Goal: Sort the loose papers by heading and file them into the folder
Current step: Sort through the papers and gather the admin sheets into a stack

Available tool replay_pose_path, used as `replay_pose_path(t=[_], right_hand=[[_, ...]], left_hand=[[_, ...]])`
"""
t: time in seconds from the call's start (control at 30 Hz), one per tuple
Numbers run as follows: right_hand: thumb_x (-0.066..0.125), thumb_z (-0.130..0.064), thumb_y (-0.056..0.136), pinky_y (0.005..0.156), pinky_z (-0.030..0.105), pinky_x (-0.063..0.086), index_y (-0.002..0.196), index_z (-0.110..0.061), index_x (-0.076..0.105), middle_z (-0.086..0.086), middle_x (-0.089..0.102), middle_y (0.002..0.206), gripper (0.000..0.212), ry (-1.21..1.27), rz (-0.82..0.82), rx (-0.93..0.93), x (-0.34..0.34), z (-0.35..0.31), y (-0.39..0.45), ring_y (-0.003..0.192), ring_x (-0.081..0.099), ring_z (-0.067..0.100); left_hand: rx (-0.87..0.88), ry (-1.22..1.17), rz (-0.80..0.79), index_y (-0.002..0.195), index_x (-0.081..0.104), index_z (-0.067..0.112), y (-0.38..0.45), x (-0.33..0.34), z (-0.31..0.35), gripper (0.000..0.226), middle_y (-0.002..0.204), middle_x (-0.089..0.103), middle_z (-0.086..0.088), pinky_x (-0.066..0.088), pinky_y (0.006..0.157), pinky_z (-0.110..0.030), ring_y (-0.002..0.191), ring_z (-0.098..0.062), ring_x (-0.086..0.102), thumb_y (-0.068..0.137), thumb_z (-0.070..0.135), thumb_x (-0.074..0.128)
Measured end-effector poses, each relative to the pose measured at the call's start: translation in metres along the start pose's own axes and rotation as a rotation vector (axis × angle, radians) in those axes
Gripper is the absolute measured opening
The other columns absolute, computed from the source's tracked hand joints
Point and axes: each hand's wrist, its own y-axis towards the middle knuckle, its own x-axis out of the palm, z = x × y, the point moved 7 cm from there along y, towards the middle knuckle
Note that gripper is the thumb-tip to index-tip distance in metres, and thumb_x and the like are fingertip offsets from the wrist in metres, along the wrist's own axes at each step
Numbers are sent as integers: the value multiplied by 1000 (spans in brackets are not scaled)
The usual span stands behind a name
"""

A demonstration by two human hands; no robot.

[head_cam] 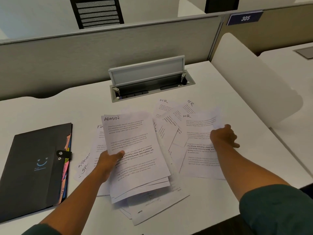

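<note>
At the left edge of the ADMIN stack [135, 155], the left hand [108, 162] is pinching several sheets, thumb lying on the top page, the other fingers hidden beneath. Stack is lifting clear of the loose papers [171, 133] scattered under it, its lower corners fanning and drooping.

Handling, judged: plain office paper, light, limp, slick sheet against sheet; a one-edge pinch is letting the pages splay, so a hold nearer the middle of a long edge, or squaring them on the table [220, 85], is likely to serve better. Creases easily; not fragile otherwise.

Right hand [221, 135]: fingers curling round the right edge of an HR sheet [199, 141], which is buckling near its top corner. Two further HR pages are lying just behind it.

Both forearms are reaching forward, low over the table, green sleeves at the elbows.

Black expanding folder [32, 168]: lying flat at the left, well apart from the pile, snap strap fastened, coloured tabs showing along its right edge. Filing not yet begun, by appearance.
</note>
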Motion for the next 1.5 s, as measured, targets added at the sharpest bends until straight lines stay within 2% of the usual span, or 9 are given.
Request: replay_pose_path(t=[0.23, 0.37, 0.5, 0.67, 0.87, 1.1, 1.23, 1.4, 1.5], right_hand=[[70, -19, 78, 100, 52, 32, 132, -8, 39, 16, 49, 131, 63, 22, 60, 77, 0, 11, 1, 121, 44, 35], [76, -23, 70, 97, 50, 35, 134, -10, 35, 18, 37, 133, 76, -96, 164, -50, 1, -5, -14, 119, 37, 35], [66, -22, 80, 90, 41, 45, 119, -9, 57, 12, 52, 122, 42, -7, -54, -268, 35, -32, -33, 111, 51, 30], [69, -40, 82, 93, 38, 46, 125, -9, 55, 10, 53, 127, 55, 110, -317, -485, 77, -69, -71, 116, 52, 28], [75, -46, 77, 104, 43, 42, 138, -13, 44, 7, 40, 139, 76, 34, -380, -623, 99, -108, -97, 132, 39, 25], [68, -39, 81, 103, 45, 39, 139, -14, 39, 9, 45, 137, 70, -198, -395, -656, 114, -134, -103, 129, 41, 29], [63, -54, 80, 102, 46, 37, 140, -13, 37, 13, 41, 139, 78, -364, -344, -635, 115, -142, -104, 131, 35, 32], [62, -55, 83, 103, 48, 37, 141, -11, 38, 14, 35, 142, 77, -363, -369, -756, 125, -158, -113, 132, 34, 33], [72, -52, 77, 104, 48, 40, 141, -13, 35, 13, 31, 141, 84, -379, -435, -674, 133, -158, -115, 130, 37, 34]], left_hand=[[-7, 8, -13, 126, 57, 15, 1, 5, -2, 40, 116, 67, -7, 49, 95, -54, 97, -28, 64, 88, 17, 72], [-6, 12, 1, 126, 57, 17, 2, -1, -2, 41, 117, 67, -6, 49, 95, -55, 100, -30, 64, 88, 19, 72], [-12, -1, 25, 127, 56, 16, 0, -10, -7, 42, 118, 66, -8, 48, 97, -57, 105, -33, 62, 88, 19, 72], [-7, -32, 55, 124, 56, 17, -7, -22, -10, 37, 115, 66, -7, 49, 95, -54, 99, -30, 63, 90, 19, 70], [4, -60, 168, 119, 54, 20, -13, -64, -13, 28, 108, 64, -5, 49, 80, -45, 83, -21, 62, 94, 18, 65], [-29, -126, 235, 120, 53, 21, -17, -99, -24, 27, 109, 63, -1, 48, 88, -45, 89, -21, 62, 96, 13, 62], [-59, -174, 292, 120, 51, 22, -22, -113, -37, 25, 112, 62, -3, 49, 86, -45, 92, -24, 62, 98, 11, 58], [-108, -209, 363, 123, 54, 17, -30, -132, -53, 24, 108, 66, -5, 53, 63, -37, 85, -24, 66, 99, 16, 56], [-108, -218, 384, 123, 53, 16, -33, -138, -57, 24, 108, 65, -6, 53, 64, -36, 85, -24, 65, 99, 16, 56]])
